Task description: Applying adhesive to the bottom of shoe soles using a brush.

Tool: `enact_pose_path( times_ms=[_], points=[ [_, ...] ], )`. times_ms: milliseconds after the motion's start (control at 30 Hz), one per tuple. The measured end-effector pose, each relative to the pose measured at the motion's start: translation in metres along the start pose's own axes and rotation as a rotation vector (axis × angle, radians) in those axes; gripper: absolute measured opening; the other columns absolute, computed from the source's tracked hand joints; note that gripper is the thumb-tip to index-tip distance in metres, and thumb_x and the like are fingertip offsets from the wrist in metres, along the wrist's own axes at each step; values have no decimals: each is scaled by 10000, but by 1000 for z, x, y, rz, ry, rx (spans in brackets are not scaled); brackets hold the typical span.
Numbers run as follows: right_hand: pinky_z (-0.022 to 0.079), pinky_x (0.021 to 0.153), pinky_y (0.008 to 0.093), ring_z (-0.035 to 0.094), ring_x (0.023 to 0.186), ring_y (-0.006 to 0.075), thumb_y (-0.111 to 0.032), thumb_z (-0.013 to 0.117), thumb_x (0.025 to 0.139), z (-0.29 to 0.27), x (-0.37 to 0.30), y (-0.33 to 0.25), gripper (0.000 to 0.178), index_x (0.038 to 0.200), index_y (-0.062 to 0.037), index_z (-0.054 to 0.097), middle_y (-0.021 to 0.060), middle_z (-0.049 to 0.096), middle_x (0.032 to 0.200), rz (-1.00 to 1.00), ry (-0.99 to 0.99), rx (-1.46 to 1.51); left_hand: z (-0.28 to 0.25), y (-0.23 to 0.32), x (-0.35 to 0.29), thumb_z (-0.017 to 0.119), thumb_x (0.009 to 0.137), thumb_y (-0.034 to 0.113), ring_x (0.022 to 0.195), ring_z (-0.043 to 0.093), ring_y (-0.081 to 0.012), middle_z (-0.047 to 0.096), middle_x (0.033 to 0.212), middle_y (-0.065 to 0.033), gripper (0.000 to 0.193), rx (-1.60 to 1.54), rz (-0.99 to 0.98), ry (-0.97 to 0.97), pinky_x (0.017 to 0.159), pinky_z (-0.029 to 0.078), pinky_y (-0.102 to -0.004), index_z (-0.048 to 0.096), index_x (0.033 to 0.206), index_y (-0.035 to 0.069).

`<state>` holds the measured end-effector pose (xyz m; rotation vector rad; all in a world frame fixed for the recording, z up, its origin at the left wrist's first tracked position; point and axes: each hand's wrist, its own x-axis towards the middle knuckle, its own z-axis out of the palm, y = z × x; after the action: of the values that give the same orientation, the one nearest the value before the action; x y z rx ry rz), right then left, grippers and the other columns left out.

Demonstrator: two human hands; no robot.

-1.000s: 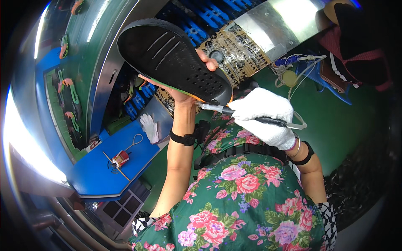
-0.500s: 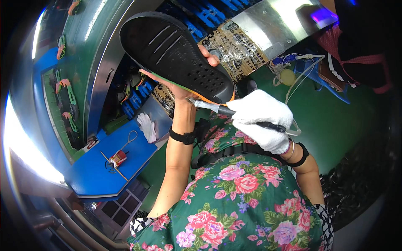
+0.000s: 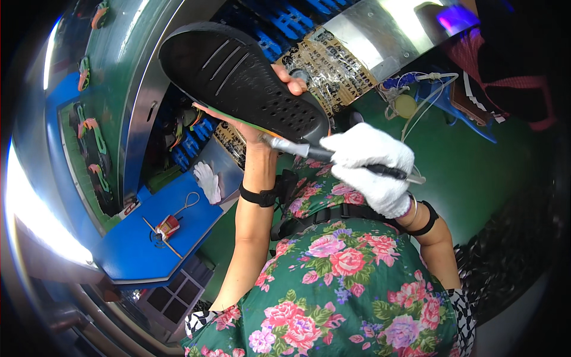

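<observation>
My bare left hand holds up a black shoe sole, its thumb and fingers on opposite edges. Long slots cross the sole's wide end and small round holes dot its narrower end; a strip of orange shows along the lower rim. In a white knitted glove, my right hand is closed round a slim brush-like tool with a dark handle and a pale wrapped front. The tool's blurred tip lies beside my left wrist, just below the sole's edge. Whether it touches the sole I cannot tell.
On the blue table at left stand a red container with sticks and a white glove. Soles with coloured rims lie on a conveyor at far left. Ahead is a metal ledge with taped cardboard; cables hang at right.
The sole has shifted slightly left and tilted a little in my left hand. My gloved right hand and the tool have moved slightly; the tip now looks blurred.
</observation>
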<state>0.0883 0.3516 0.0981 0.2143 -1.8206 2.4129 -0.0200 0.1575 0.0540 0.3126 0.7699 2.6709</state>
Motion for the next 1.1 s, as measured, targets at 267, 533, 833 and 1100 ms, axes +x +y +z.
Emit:
enact_pose_path(
  times_ms=[267, 533, 833, 1100],
  points=[
    [569, 742, 362, 716, 840, 275, 53, 786, 732, -19, -2, -13, 181, 892, -19, 740, 153, 752, 956, -117, -119, -301, -4, 4, 1, 475, 864, 831, 876, 674, -305, 651, 984, -150, 926, 53, 131, -58, 874, 508, -470, 611, 1109, -52],
    [562, 727, 354, 713, 843, 251, 0, 824, 727, -15, -8, -14, 306, 1017, -83, 773, 100, 763, 1013, -278, -189, -373, -5, 12, 0, 588, 947, 529, 829, 692, -308, 662, 922, -147, 587, 164, 100, -78, 860, 510, -474, 637, 1013, -52],
    [575, 756, 356, 716, 888, 262, -26, 807, 766, -8, 1, -17, 334, 1090, -97, 769, 105, 757, 1066, -341, -311, -362, -3, 4, 1, 580, 920, 650, 859, 688, -307, 657, 928, -154, 723, 191, 77, -68, 881, 504, -468, 616, 1036, -62],
    [569, 744, 342, 717, 851, 240, -31, 829, 737, -15, 5, -23, 283, 1004, -118, 791, 85, 765, 1018, -276, -258, -476, 0, 4, 4, 571, 889, 716, 874, 686, -303, 662, 940, -165, 783, 142, 93, -65, 888, 498, -453, 610, 1040, -52]
  ],
)
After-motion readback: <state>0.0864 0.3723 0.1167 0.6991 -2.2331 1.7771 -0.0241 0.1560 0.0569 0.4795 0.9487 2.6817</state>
